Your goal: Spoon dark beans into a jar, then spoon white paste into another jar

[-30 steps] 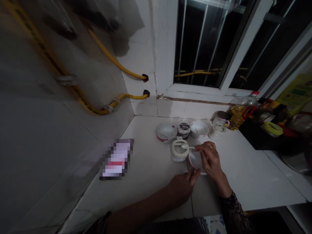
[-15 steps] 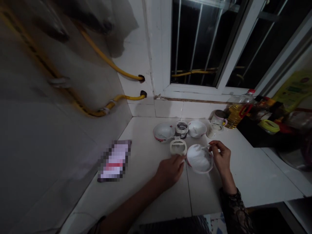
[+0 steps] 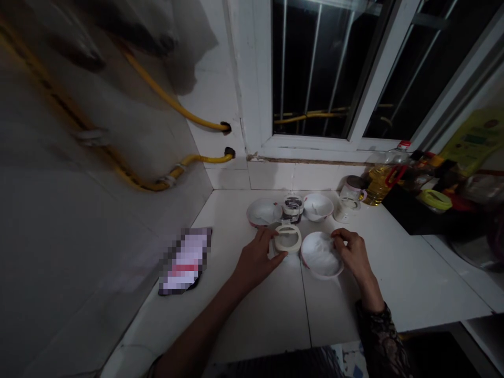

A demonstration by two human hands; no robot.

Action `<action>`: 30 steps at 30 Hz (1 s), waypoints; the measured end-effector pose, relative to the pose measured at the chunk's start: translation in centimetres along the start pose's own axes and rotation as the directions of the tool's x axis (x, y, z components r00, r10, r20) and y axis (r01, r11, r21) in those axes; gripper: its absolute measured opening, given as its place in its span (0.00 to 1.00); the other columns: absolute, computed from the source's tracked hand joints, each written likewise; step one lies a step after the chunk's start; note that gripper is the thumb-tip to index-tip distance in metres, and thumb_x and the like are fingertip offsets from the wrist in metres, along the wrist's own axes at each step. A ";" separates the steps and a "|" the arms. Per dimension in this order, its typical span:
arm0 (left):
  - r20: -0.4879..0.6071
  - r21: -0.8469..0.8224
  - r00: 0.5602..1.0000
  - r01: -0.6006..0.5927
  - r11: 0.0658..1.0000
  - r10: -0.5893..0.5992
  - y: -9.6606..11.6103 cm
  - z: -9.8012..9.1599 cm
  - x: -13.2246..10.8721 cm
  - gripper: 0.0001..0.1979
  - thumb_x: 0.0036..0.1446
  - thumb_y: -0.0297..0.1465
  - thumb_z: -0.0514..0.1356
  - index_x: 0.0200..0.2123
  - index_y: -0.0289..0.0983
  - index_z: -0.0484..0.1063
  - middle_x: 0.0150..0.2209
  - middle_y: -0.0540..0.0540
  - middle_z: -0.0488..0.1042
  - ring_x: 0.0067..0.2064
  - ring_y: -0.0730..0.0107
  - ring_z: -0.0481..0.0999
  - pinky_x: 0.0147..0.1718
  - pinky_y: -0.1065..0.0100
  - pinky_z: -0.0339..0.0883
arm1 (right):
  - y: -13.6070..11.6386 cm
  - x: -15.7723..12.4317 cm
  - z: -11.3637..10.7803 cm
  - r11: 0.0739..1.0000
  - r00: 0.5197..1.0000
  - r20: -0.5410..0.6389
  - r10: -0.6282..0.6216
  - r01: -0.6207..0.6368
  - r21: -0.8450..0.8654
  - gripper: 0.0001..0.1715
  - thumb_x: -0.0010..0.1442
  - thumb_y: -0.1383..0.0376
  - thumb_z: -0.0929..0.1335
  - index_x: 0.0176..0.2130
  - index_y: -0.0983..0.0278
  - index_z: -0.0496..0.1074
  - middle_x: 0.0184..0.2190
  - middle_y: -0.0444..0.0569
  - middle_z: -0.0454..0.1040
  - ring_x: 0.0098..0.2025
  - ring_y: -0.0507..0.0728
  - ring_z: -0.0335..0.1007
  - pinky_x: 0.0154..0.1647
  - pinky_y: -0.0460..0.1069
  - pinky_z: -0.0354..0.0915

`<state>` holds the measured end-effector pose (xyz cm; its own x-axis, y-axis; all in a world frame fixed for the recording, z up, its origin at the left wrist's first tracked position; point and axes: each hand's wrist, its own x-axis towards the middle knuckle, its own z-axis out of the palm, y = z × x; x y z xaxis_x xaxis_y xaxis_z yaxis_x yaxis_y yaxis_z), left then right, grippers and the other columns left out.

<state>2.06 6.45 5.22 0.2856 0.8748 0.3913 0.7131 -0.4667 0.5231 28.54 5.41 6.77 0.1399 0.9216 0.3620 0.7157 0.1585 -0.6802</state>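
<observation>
My left hand (image 3: 255,258) grips a small seasoning jar (image 3: 289,251) with a pale rim, its thumb at the front and its fingers on the left side. Just right of the jar is a white bowl (image 3: 329,276) holding white powder (image 3: 319,257). My right hand (image 3: 353,253) is at that bowl's right rim, fingers pinched on a small white spoon (image 3: 328,243) whose end reaches into the powder. Behind the jar stand another lidded seasoning jar (image 3: 293,203) and two bowls, a left bowl (image 3: 258,221) and a right bowl (image 3: 317,217), each with a spoon inside.
A phone-like object (image 3: 185,262), blurred out, lies on the white tiled counter (image 3: 271,315) at left. A glass jar with a dark lid (image 3: 353,191), an oil bottle (image 3: 378,184) and several condiments line the back right. Yellow pipes (image 3: 173,107) run along the left wall.
My left hand has moved left from the bowl's edge and taken hold of the seasoning jar. My right hand has shifted slightly left with the spoon, closer over the bowl.
</observation>
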 end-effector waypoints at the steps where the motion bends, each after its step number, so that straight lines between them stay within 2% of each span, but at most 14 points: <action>1: 0.001 -0.005 1.000 0.005 1.000 -0.005 0.0 0.0 0.0 0.16 0.55 0.36 0.60 0.45 0.39 0.63 0.43 0.49 0.68 0.28 0.74 0.71 0.29 0.69 0.67 | 0.1 -0.1 0.1 0.999 0.999 0.033 -0.033 0.033 -0.012 0.13 0.53 0.63 0.61 0.28 0.61 0.74 0.20 0.45 0.74 0.30 0.59 0.69 0.34 0.51 0.62; 3: -0.009 -0.006 1.000 0.010 1.000 -0.010 -0.1 -0.1 0.0 0.17 0.55 0.36 0.60 0.46 0.39 0.62 0.43 0.49 0.68 0.28 0.73 0.71 0.28 0.69 0.67 | 0.2 -0.1 0.1 0.997 0.995 0.059 -0.077 0.078 -0.011 0.13 0.54 0.64 0.61 0.30 0.60 0.74 0.21 0.46 0.74 0.36 0.61 0.69 0.39 0.52 0.62; 5: -0.059 0.013 0.998 0.000 1.000 0.001 -0.1 -0.2 -0.1 0.18 0.55 0.37 0.59 0.46 0.39 0.62 0.43 0.49 0.69 0.29 0.72 0.72 0.28 0.68 0.68 | 0.3 -0.1 0.1 0.994 0.994 0.015 -0.105 0.105 -0.013 0.13 0.57 0.64 0.61 0.32 0.60 0.74 0.23 0.46 0.76 0.39 0.62 0.69 0.41 0.54 0.61; 7: -0.136 0.038 0.989 -0.053 0.998 0.057 0.1 -0.3 -0.2 0.17 0.56 0.37 0.59 0.47 0.38 0.62 0.41 0.48 0.69 0.31 0.70 0.73 0.29 0.68 0.69 | 0.3 0.0 0.0 0.986 0.986 -0.038 -0.161 0.160 -0.040 0.12 0.59 0.63 0.61 0.33 0.61 0.74 0.24 0.47 0.76 0.38 0.62 0.69 0.44 0.56 0.60; 9: -0.180 0.064 0.970 -0.154 0.986 0.163 0.5 0.0 -0.6 0.15 0.59 0.35 0.56 0.48 0.37 0.62 0.39 0.47 0.70 0.34 0.69 0.75 0.30 0.69 0.70 | 0.1 0.1 0.0 0.967 0.969 -0.020 -0.246 0.244 -0.070 0.12 0.60 0.65 0.61 0.35 0.61 0.73 0.25 0.47 0.77 0.35 0.60 0.70 0.46 0.57 0.59; 11: -0.135 0.101 0.945 -0.287 0.953 0.299 1.1 0.8 -1.2 0.12 0.62 0.32 0.52 0.49 0.37 0.64 0.38 0.46 0.71 0.37 0.68 0.76 0.32 0.71 0.71 | -0.2 0.1 0.1 0.942 0.942 0.076 -0.327 0.331 -0.059 0.11 0.61 0.68 0.61 0.36 0.62 0.73 0.26 0.47 0.77 0.33 0.59 0.70 0.46 0.57 0.59; 13: -0.009 0.151 0.895 -0.439 0.886 0.445 1.8 2.1 -2.1 0.14 0.64 0.29 0.49 0.52 0.36 0.63 0.38 0.44 0.72 0.36 0.68 0.76 0.32 0.71 0.72 | -0.5 0.0 0.1 0.925 0.914 0.160 -0.372 0.380 -0.017 0.11 0.61 0.69 0.61 0.36 0.61 0.73 0.26 0.46 0.77 0.34 0.58 0.70 0.45 0.55 0.60; 14: 0.029 0.155 0.858 -0.511 0.845 0.513 2.2 2.8 -2.6 0.16 0.65 0.28 0.48 0.55 0.35 0.62 0.38 0.43 0.73 0.36 0.68 0.77 0.32 0.70 0.72 | -0.5 -0.1 0.1 0.923 0.909 0.175 -0.379 0.385 0.000 0.11 0.61 0.69 0.61 0.35 0.61 0.73 0.26 0.46 0.76 0.34 0.58 0.70 0.44 0.55 0.60; 16: 0.092 0.126 0.795 -0.607 0.785 0.600 2.9 4.3 -3.5 0.19 0.65 0.26 0.47 0.58 0.32 0.60 0.40 0.40 0.74 0.39 0.66 0.77 0.34 0.69 0.73 | -0.4 -0.1 0.0 0.931 0.924 0.126 -0.361 0.364 0.001 0.11 0.61 0.69 0.61 0.35 0.60 0.73 0.25 0.45 0.76 0.35 0.59 0.70 0.43 0.55 0.61; 18: 0.161 0.123 0.791 -0.610 0.783 0.591 3.5 5.3 -4.2 0.20 0.64 0.25 0.47 0.59 0.32 0.59 0.43 0.39 0.74 0.40 0.66 0.77 0.35 0.69 0.74 | -0.1 -0.1 -0.1 0.945 0.945 0.046 -0.324 0.325 -0.032 0.12 0.60 0.69 0.61 0.35 0.60 0.73 0.24 0.45 0.77 0.35 0.60 0.69 0.43 0.55 0.61; 20: 0.207 0.129 0.810 -0.579 0.805 0.549 3.8 5.9 -4.7 0.21 0.64 0.24 0.47 0.60 0.32 0.58 0.45 0.38 0.74 0.41 0.66 0.77 0.35 0.69 0.74 | 0.0 0.0 -0.1 0.949 0.952 0.020 -0.306 0.306 -0.070 0.11 0.58 0.70 0.62 0.35 0.60 0.74 0.24 0.45 0.77 0.35 0.60 0.69 0.45 0.56 0.60; 22: 0.226 0.134 0.818 -0.563 0.815 0.529 3.9 6.1 -4.9 0.22 0.64 0.24 0.47 0.61 0.32 0.57 0.45 0.38 0.74 0.43 0.65 0.77 0.36 0.69 0.75 | -0.2 -0.1 0.0 0.946 0.947 0.077 -0.312 0.317 -0.068 0.11 0.57 0.70 0.62 0.34 0.60 0.74 0.24 0.45 0.76 0.35 0.60 0.70 0.46 0.57 0.60; 26: 0.230 0.142 0.819 -0.563 0.814 0.527 3.8 6.3 -5.0 0.23 0.63 0.24 0.47 0.62 0.30 0.56 0.47 0.37 0.73 0.46 0.63 0.77 0.36 0.69 0.75 | -0.8 -0.2 0.4 0.952 0.929 0.208 -0.306 0.302 0.052 0.13 0.59 0.69 0.61 0.31 0.60 0.73 0.23 0.44 0.76 0.35 0.59 0.69 0.45 0.56 0.60; 30: 0.283 0.147 0.819 -0.551 0.821 0.499 3.8 6.4 -5.2 0.24 0.63 0.24 0.47 0.62 0.31 0.56 0.48 0.37 0.73 0.46 0.63 0.77 0.38 0.68 0.75 | -0.7 -0.2 0.0 0.969 0.959 0.147 -0.244 0.235 0.072 0.13 0.58 0.67 0.61 0.29 0.59 0.72 0.21 0.45 0.75 0.35 0.60 0.68 0.44 0.55 0.59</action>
<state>7.40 0.99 0.34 0.7708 0.5204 0.3675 0.5224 -0.8465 0.1029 28.01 5.15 7.12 -0.1408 0.8969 0.4191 0.6776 0.3960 -0.6197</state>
